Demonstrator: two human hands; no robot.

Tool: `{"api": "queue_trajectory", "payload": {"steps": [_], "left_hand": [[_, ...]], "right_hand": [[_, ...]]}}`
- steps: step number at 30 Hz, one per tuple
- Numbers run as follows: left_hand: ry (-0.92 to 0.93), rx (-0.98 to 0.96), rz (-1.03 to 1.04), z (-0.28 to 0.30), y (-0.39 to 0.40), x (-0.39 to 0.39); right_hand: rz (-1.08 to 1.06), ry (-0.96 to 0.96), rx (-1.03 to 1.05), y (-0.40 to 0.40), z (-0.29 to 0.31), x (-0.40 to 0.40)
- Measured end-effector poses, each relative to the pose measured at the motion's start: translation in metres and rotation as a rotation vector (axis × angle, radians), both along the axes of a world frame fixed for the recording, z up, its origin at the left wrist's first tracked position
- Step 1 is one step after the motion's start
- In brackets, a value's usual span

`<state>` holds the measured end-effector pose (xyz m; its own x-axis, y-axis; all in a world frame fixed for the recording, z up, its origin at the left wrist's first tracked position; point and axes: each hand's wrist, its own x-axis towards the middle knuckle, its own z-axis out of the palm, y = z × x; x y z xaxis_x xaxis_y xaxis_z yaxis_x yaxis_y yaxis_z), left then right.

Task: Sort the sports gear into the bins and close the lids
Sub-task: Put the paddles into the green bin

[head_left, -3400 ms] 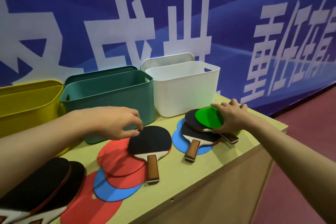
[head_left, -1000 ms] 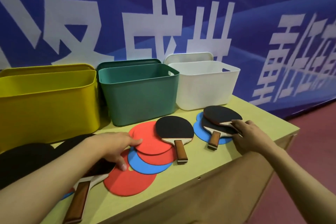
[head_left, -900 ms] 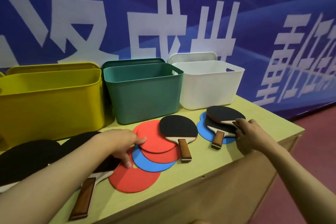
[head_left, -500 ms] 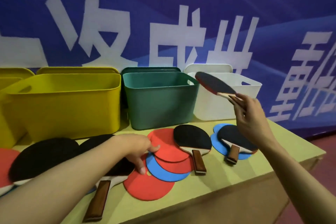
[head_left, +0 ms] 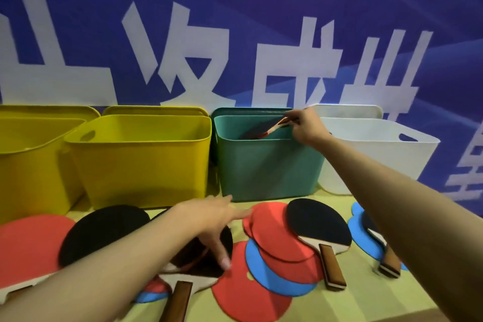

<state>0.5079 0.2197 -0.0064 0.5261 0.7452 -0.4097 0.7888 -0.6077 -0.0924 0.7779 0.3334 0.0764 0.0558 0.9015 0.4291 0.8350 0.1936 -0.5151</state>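
Fingers (head_left: 292, 117) of the right hand (head_left: 304, 125) pinch the handle of a paddle (head_left: 264, 132), its blade dipping inside the green bin (head_left: 266, 165). Left hand (head_left: 211, 219) rests spread, fingers apart, on a black paddle (head_left: 206, 256) on the tabletop (head_left: 366, 293).

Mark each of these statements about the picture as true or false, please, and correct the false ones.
1. The right hand holds a paddle by its handle over the green bin. True.
2. The left hand grips a blue disc. False: its fingers are spread out, and it rests on a black paddle.
3. The white bin stands to the right of the green bin. True.
4. The yellow bin has its lid closed. False: it is open at the top.
5. A black paddle with a wooden handle lies on red discs. True.
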Motion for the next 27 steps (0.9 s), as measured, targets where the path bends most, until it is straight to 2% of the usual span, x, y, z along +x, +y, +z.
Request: {"api": "queue_trajectory", "payload": {"steps": [3,9,11,13,14,17,19,21,23,26,27], "left_hand": [[0.142,-0.091,0.072,0.002,0.004,-0.022],[0.21,-0.105,0.0,0.005,0.009,-0.011],[0.196,-0.093,0.022,0.003,0.008,-0.014],[0.196,-0.091,0.045,0.001,0.007,-0.015],[0.205,-0.1,0.056,0.0,0.009,-0.015],[0.236,-0.141,0.092,0.001,0.013,-0.01],[0.235,-0.15,0.112,-0.001,0.016,-0.01],[0.232,-0.144,0.123,-0.003,0.017,-0.009],[0.229,-0.138,0.128,-0.005,0.015,-0.008],[0.244,-0.128,0.123,-0.002,0.012,-0.009],[0.246,-0.129,0.125,-0.001,0.011,-0.009]], "right_hand": [[0.075,-0.044,-0.129,0.012,0.001,-0.002],[0.122,-0.162,-0.216,0.018,0.007,-0.004],[0.096,-0.191,-0.273,0.015,0.007,-0.005],[-0.058,-0.217,-0.195,0.011,0.003,-0.003],[-0.158,-0.167,-0.098,0.008,0.002,0.0],[-0.255,0.294,0.188,-0.031,-0.004,0.014],[-0.247,0.394,0.232,-0.078,-0.018,0.026],[-0.246,0.331,0.21,-0.13,-0.05,0.04],[-0.318,0.189,0.146,-0.169,-0.095,0.06],[-0.612,-0.262,-0.157,-0.204,-0.155,0.087],[-0.675,-0.357,-0.273,-0.212,-0.168,0.091]]}}
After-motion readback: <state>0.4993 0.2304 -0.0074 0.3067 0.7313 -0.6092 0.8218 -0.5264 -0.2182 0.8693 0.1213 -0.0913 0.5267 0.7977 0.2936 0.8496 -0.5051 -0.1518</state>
